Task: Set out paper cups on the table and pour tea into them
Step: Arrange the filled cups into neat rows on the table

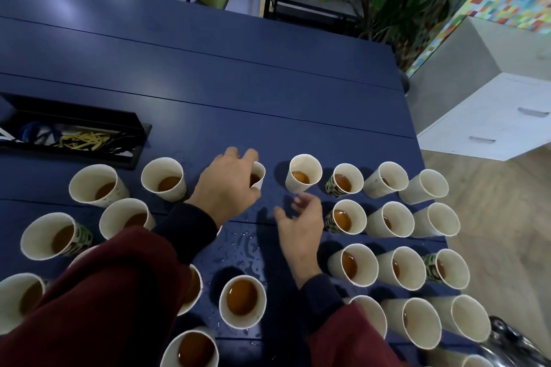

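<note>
The paper cup (258, 176) near the middle of the blue surface (238, 83) is sitting in the left hand's (226, 188) grip, with tea inside. At its 4 o'clock the right hand (299, 226) is hovering loose-fingered, holding nothing. Most cups are holding tea. The edge cups (423, 186) at 3 o'clock are looking empty, so pouring seems nearly done. Open room is lying toward 12 o'clock.
</note>
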Tool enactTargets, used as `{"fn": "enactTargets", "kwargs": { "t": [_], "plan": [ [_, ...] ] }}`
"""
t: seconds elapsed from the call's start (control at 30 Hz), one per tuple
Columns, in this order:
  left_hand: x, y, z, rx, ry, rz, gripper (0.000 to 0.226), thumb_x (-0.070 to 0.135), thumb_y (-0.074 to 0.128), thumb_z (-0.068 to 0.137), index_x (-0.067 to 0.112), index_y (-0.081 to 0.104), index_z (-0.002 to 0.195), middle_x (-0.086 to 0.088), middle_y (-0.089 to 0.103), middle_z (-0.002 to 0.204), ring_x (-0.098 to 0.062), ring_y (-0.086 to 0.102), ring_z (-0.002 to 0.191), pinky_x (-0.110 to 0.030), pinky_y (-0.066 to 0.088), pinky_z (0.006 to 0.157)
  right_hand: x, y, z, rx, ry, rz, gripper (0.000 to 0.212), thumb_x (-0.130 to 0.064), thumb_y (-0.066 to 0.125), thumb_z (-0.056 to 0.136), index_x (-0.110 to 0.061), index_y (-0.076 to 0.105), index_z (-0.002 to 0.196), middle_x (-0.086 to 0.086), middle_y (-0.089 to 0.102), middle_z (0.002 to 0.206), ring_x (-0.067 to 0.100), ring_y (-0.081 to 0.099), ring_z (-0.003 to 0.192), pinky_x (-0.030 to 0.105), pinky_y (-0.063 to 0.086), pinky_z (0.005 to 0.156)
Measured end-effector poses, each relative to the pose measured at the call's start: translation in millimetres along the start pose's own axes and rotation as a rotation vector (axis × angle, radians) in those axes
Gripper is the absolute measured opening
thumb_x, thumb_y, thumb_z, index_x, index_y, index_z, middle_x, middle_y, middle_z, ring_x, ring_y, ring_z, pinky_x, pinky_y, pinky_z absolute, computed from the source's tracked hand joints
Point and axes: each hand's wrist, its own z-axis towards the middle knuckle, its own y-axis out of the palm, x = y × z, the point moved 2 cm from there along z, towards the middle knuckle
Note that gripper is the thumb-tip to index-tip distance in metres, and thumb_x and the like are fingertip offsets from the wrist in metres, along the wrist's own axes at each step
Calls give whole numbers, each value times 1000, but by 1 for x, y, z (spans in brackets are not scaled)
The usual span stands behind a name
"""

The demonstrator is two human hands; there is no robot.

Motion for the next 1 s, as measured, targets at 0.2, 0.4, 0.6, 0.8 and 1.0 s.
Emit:
{"fn": "enactTargets", "kwargs": {
  "t": [0.2,0.4,0.6,0.8,1.0],
  "plan": [
    [35,-13,-22,-35,91,-39,39,35,65,85,22,46,116,-3,48,105,-21,45,85,-34,43,73,-27,-4,-32,-254,-293,29,73,-31,87,75,-26,46,135,-11,55,129,1,56,119,12,46,93],
    [43,-11,-37,-38,138,-72,61,59,66,81,28,42,127,1,51,112,-18,49,91,-32,45,77,-27,-10,-34,-161,-343,83,46,-34,80,77,-23,61,118,-17,68,109,5,67,102,21,53,82],
    [2,3,-35,8,24,-59,73,71,49,87,21,40,140,-7,53,123,-26,52,115,-42,47,94,3,-13,-19,-31,-254,81,47,-20,88,74,-17,61,113,-5,69,106,10,66,99,31,54,87],
    [-43,31,-42,-134,-72,307,75,65,63,79,12,44,128,-14,53,113,-31,55,104,-40,50,91,27,-17,-4,29,-144,-14,45,-24,91,70,-21,62,104,-5,69,99,12,65,94,32,53,86],
    [-51,44,-45,-204,-79,207,65,45,69,85,14,40,135,-13,54,120,-29,59,105,-33,50,87,39,-12,-5,30,-65,-56,49,-26,91,69,-21,62,107,1,66,103,21,62,99,29,46,88]
  ]
}}
